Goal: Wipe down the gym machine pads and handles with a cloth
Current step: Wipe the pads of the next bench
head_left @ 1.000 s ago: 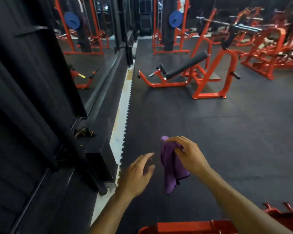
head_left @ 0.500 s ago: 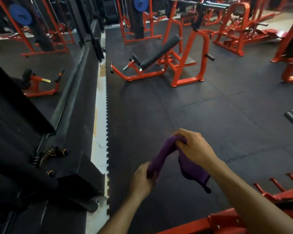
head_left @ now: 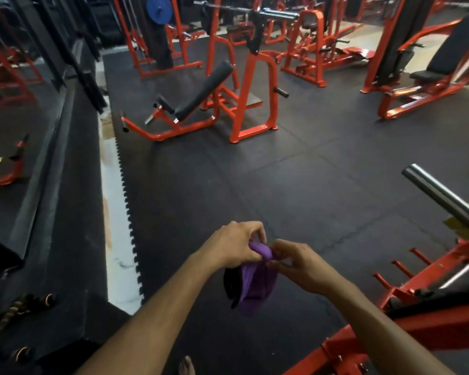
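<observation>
Down in the lower middle of the frame, both hands are meeting over a purple cloth (head_left: pixel 256 288). The left hand (head_left: pixel 234 246) is curling its fingers (head_left: pixel 257 234) round the top of the cloth and pinching it, and the right hand (head_left: pixel 299 262) is pinching the same bunched top from the other side, its fingers bent inward. The cloth is hanging below the two hands, above the dark rubber floor (head_left: pixel 295 185), with a darker fold showing on its left edge (whether that is shadow or a second layer, I cannot tell). Both forearms are reaching in from the bottom of the frame, and a bare foot (head_left: pixel 186 366) is showing at the bottom edge.

At the lower right, a red machine frame (head_left: pixel 428 296) is lying just beside the right forearm, with short red pegs (head_left: pixel 402 267) sticking up from it. A chrome bar (head_left: pixel 444 197) is slanting across the right edge above it. In the upper middle, a bench (head_left: pixel 203 93) with a black pad is sitting tilted on its red frame, well apart from the hands. More red machines are standing along the top and upper right, and a blue plate (head_left: pixel 159 8) is hanging at the top. Along the left, a mirror wall (head_left: pixel 11 104) is reflecting red frames, and a coiled rope (head_left: pixel 16 312) is lying at the lower left.
</observation>
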Demonstrator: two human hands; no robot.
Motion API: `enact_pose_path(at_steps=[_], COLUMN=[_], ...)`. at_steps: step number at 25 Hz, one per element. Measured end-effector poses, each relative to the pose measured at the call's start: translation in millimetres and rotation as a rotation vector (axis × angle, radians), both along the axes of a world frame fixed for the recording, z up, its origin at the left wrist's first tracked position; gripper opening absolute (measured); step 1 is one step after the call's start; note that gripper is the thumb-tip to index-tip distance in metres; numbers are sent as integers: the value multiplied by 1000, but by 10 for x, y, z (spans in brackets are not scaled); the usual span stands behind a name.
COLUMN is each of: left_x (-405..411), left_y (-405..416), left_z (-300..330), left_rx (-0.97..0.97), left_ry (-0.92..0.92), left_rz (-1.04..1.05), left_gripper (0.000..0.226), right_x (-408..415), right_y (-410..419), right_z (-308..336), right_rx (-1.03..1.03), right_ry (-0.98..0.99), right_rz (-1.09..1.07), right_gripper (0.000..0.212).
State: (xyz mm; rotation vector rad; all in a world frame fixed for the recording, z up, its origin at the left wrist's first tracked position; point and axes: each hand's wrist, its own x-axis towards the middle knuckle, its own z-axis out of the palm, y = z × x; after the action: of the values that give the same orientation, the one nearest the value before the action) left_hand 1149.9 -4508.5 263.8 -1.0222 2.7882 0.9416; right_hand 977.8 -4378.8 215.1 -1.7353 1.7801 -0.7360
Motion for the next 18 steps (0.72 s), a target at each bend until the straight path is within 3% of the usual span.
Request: enact_pose_path(at_steps=[3,6,8,11,16,18], left_x=[220,448,517,546,678,711], left_y=[-352,-618,-799,-1127,-1704,-1911], left_z=[-286,-510,-499,-397,-257,-189], left_rx=[322,531,503,321,269,303], left_ry=[111,212,254,243,376,432], left_rz=[52,-17,-67,-169,-208,-269], left_gripper=[60,42,26,8,11,25], right_x=[25,117,265,525,741,795], right_y=[-131,-309,-468,-761,-1231,-1324], right_z=[2,48,94,143,251,303], right_rx=[27,58,52,-7,-92,-125], right_ry=[-39,-80,-144,-193,-89,-54], right_rz=[-112,-225,-275,-294,-442,-493], right_gripper=[16,22,21,38,24,27])
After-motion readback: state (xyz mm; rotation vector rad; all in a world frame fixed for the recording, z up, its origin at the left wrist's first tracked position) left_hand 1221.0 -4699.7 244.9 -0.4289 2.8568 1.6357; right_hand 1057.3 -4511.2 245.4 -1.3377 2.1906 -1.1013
